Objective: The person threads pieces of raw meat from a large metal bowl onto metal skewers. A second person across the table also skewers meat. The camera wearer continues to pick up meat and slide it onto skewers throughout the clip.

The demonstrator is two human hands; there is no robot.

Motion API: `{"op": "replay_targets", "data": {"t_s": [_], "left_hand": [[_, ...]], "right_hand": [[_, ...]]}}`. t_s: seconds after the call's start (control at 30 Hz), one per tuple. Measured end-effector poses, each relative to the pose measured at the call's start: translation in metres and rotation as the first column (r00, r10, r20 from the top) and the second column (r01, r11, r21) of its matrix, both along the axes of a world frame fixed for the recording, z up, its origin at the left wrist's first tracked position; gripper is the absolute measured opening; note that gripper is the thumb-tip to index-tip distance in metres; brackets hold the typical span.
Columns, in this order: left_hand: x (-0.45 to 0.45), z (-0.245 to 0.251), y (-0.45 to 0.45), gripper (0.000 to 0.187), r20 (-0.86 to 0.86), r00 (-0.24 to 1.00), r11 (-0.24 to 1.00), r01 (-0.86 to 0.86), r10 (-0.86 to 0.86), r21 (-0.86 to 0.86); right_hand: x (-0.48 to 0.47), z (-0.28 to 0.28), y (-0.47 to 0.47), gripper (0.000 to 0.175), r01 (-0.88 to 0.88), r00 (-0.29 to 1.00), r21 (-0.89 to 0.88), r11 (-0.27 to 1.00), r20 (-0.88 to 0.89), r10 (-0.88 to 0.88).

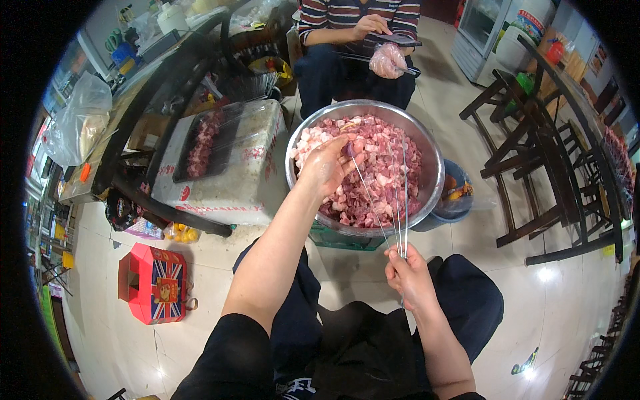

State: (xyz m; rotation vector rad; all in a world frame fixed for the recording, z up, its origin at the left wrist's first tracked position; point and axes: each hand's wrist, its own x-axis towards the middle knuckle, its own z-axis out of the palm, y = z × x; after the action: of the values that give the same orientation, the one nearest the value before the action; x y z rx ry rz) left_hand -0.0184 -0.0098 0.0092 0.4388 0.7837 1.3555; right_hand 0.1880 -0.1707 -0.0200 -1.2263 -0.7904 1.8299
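Note:
My right hand [411, 276] grips several thin metal skewers [405, 210] in a bundle, their tips fanned out over the meat. One skewer slants left toward my left hand [331, 162], whose fingers pinch a small dark piece of meat [350, 148] at its tip. Whether the tip has pierced the piece I cannot tell. Below both hands sits a wide steel basin [436, 187] filled with diced raw meat [372, 187], paler fatty cubes [311, 142] gathered at its far left side.
The basin rests on a green crate [345, 239], with a blue bucket [462, 212] at its right. Loaded skewers lie on a dark tray [225, 150] atop a foam box [270, 175]. Opposite sits a person [357, 30], one hand in a plastic glove [387, 61]. A red carton [142, 292] stands left.

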Motion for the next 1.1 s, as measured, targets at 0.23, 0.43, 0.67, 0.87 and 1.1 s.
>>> {"op": "replay_targets", "data": {"t_s": [0.23,0.43,0.67,0.87,1.1], "left_hand": [[0.005,-0.004,-0.001,0.019,-0.007,0.999,0.998,-0.053,0.053,-0.044],[0.013,-0.010,0.003,0.018,0.080,0.986,0.984,-0.135,0.145,-0.116],[0.029,-0.015,-0.006,0.019,0.126,0.992,0.985,0.005,0.017,-0.170],[0.021,-0.006,-0.013,0.032,-0.475,0.811,0.930,0.223,-0.343,-0.292],[0.024,-0.055,-0.010,0.014,-0.946,-0.301,0.905,0.425,0.120,-0.020]], "right_hand": [[-0.001,-0.001,0.001,0.011,0.006,1.000,-0.001,1.000,-0.014,-0.006],[-0.003,0.000,0.000,0.010,0.004,0.997,-0.036,0.999,-0.080,-0.007],[-0.006,0.005,0.004,0.011,0.022,0.994,-0.025,0.999,-0.106,-0.025],[0.003,0.002,0.005,0.012,0.111,0.985,-0.047,0.993,-0.128,-0.116],[0.015,-0.002,0.006,0.010,0.147,0.978,-0.032,0.989,-0.144,-0.150]]}}
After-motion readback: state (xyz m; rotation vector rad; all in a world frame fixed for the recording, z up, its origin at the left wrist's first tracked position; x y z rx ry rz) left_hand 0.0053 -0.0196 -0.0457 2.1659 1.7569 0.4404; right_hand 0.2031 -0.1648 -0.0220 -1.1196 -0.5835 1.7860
